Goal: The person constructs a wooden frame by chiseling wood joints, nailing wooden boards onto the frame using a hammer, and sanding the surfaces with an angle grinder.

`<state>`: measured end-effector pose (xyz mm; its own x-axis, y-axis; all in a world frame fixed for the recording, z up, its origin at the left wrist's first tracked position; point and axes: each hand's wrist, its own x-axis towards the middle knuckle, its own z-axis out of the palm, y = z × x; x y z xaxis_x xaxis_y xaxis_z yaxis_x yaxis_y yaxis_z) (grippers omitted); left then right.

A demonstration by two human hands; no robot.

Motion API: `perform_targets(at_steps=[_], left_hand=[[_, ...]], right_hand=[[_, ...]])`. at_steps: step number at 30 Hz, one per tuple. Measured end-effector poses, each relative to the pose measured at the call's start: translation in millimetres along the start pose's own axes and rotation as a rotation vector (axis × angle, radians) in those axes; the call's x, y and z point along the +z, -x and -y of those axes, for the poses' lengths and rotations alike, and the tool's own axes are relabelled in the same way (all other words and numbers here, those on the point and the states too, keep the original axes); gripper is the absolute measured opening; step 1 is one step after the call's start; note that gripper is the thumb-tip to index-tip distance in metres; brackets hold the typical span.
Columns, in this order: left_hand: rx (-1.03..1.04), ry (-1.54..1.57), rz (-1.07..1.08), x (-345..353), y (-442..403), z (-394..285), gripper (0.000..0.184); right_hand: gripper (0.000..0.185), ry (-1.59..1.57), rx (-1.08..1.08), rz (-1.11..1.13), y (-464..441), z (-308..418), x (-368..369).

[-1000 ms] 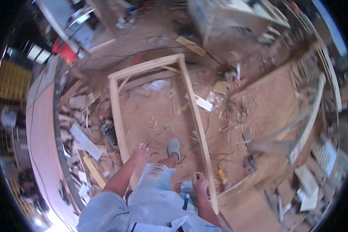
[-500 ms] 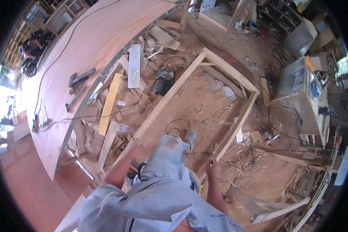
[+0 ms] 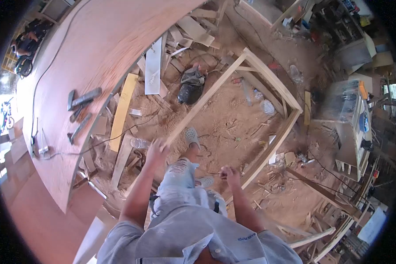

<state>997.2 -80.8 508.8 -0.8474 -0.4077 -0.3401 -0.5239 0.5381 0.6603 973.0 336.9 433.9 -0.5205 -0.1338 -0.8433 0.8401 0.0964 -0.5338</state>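
A long rectangular wooden frame point(image 3: 262, 72) of pale bars stretches away from my body, with a short brace across its far left corner. My left hand point(image 3: 157, 152) is closed around its left rail. My right hand point(image 3: 231, 177) is off the wood, just inside the right rail point(image 3: 268, 152), its fingers loosely bent and apart with nothing visible in them. Between the two rails are my feet in pale clogs point(image 3: 192, 136). The near end of the frame is hidden by my body.
To the left, a large sheet-topped table point(image 3: 105, 48) carries hammers point(image 3: 84, 99) and a cable. Wood offcuts point(image 3: 193, 31), a yellow board point(image 3: 124, 112) and a black bag point(image 3: 192, 86) lie on the dusty floor. A cabinet point(image 3: 350, 127) stands at right.
My right hand has let go of the right rail and moved inward and up. My left hand has stayed on the left rail, slightly farther along it. One foot has stepped forward and left.
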Motion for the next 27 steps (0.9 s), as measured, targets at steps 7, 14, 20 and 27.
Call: perform_targets(at_steps=[7,14,20,27], left_hand=[[0.465,-0.119,-0.181,-39.6,-350.6,-150.9,0.028],[0.896,-0.614,-0.356,-105.6,-674.6,-203.9,0.071],[0.821,-0.49,-0.208,-102.0,-699.1,-209.9,0.086],[0.749,-0.687,-0.03,-95.4,-704.1,-254.3,0.107]], right_hand=[[0.026,-0.807,0.132,0.017,-107.2,107.4,39.0],[0.02,-0.918,0.079,-0.13,-236.1,216.6,82.3],[0.019,-1.026,0.002,0.054,-464.5,244.1,107.3],[0.028,-0.897,0.286,-0.175,-721.5,281.1,175.0]])
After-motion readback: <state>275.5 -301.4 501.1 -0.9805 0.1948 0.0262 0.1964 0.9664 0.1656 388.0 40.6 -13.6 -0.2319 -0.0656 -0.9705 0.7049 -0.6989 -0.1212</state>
